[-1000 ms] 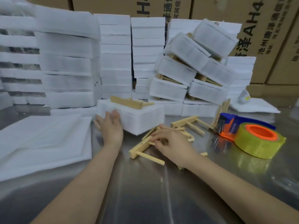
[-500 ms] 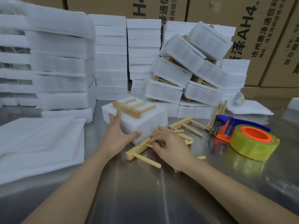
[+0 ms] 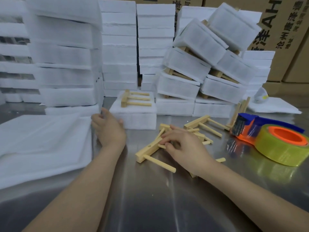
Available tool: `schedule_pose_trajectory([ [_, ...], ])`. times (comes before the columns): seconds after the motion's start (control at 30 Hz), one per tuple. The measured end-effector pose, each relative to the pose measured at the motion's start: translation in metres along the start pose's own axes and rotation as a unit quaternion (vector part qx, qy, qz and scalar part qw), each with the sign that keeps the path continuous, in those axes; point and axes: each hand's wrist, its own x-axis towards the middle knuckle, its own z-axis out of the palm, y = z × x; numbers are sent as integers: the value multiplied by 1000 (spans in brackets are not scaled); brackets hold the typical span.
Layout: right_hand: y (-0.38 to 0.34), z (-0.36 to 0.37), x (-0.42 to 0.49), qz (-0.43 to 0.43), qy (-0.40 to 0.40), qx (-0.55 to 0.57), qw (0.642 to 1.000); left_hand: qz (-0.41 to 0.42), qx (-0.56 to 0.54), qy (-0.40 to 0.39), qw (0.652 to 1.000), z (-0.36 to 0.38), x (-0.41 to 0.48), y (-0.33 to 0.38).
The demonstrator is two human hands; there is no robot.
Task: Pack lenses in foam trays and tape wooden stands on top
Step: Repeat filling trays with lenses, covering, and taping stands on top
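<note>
The steel table point(image 3: 150, 198) and the foam stacks point(image 3: 66, 56) behind it sit as they did half a second ago. The foam tray point(image 3: 137, 119) has turned: it stood corner-on to me, and now its long front face is square to me, just ahead of my left hand point(image 3: 108, 131). That hand was spread wide beside it; now it cups the left front corner, thumb on the front face, fingers curled round the end. The tape dispenser point(image 3: 270, 148) has not moved. My right hand point(image 3: 184, 146) stays curled on the loose stand point(image 3: 150, 149) flat on the table, fingertips pinching one peg. The top stand point(image 3: 124, 98) turned with the tray, bar left, pegs pointing right.
</note>
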Motion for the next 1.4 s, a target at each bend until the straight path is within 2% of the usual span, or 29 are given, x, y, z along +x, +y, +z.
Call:
schedule_pose_trajectory([
  [0.17, -1, 2, 1, 0, -2, 3, 1000, 53, -48, -10, 997, 10, 15, 1],
  [0.23, 1, 5, 2, -1, 1, 7, 1000, 98, -61, -7, 993, 14, 24, 1],
  [0.4, 9, 13, 17, 8, 14, -5, 1000, 169, -29, -52, 984, 32, 37, 9],
  [0.47, 12, 18, 32, 32, 25, -9, 999, 132, -58, -84, 986, 29, 37, 8],
  [0.57, 11, 26, 53, 74, 34, -34, 996, 20, -170, -146, 974, 8, 22, 7],
  [0.6, 9, 28, 59, 90, 35, -49, 994, 24, -193, -152, 969, -1, 11, 10],
  [0.67, 4, 33, 67, 125, 62, -66, 988, 86, -206, -140, 965, -17, -21, 16],
  [0.73, -4, 37, 69, 139, 138, -34, 980, 163, -180, -147, 959, -29, -60, 18],
  [0.83, -13, 38, 60, 70, 267, -2, 961, 303, -86, -172, 933, -41, -108, 12],
  [0.9, -12, 34, 54, 15, 279, -30, 960, 366, 14, -207, 907, -46, -123, 7],
  [0.93, -12, 34, 52, 2, 276, -34, 960, 372, 50, -218, 901, -46, -123, 6],
  [1.07, -17, 34, 49, -19, 263, -56, 963, 319, 102, -240, 911, -49, -115, 11],
  [1.17, -27, 27, 51, -82, 296, -77, 949, 338, 120, -202, 911, -49, -115, 14],
  [1.27, -77, 24, 72, -106, 341, 25, 934, 355, 109, -161, 914, -59, -108, 24],
  [1.33, -127, 20, 103, -138, 302, 66, 941, 344, 110, -170, 917, -59, -104, 25],
  [1.4, -172, 15, 145, -168, 236, -8, 957, 335, 125, -169, 919, -67, -101, 30],
])
